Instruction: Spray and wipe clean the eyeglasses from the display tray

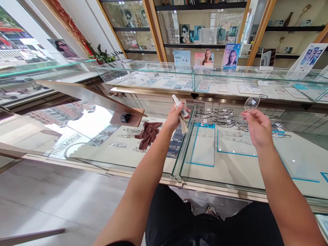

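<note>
Centre of the frame: the fingers of the left hand [176,115] grasped a white bottle [176,100] and a beige cloth [183,125] together, presumably so one grip served both. Right of centre, the fingers of the right hand [259,129] pinched eyeglasses [251,103] low at one side, perhaps to spare the lenses. Open air separated the hands; the near edge of the glass bench [222,188] crossed the lower frame, close to the wearer's legs.

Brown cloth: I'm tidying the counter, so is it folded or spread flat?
Neither: the brown cloth lies crumpled, its surface gathered in creases and its edges uneven.
</note>
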Available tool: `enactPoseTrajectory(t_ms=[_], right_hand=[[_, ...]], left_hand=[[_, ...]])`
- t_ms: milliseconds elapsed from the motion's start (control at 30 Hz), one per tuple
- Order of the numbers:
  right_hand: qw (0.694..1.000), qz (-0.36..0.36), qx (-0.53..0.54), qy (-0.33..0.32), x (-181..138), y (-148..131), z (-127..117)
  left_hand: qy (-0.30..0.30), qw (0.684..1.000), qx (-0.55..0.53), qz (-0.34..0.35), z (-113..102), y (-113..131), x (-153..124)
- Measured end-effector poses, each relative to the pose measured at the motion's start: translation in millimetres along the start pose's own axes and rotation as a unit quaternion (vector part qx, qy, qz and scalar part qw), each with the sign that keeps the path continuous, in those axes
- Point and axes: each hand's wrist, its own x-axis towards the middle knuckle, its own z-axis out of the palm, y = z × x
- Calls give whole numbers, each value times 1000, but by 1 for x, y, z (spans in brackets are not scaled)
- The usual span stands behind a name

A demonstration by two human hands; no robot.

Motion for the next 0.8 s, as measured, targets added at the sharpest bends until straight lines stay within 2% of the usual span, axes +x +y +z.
enactPoseTrajectory(t_ms=[100,200,333,467,633,800], right_hand=[[1000,17,-7,-11,-5,2,4],[999,40,2,-34,-10,0,10],[994,76,7,-74,-18,-3,20],[989,110,-18,-101,-26,-3,28],[982,129,-45,-128,-33,-2,36],[973,142,-36,-177,-38,-2,40]], left_hand=[[-109,985,-133,-17,21,22,-23],[-166,968,-181,-50,39,33,-43],[-238,943,-217,-88,52,34,-58],[-287,931,-201,-101,56,32,-61],[-314,930,-167,-91,56,33,-63],[-403,905,-112,-72,56,27,-67]])
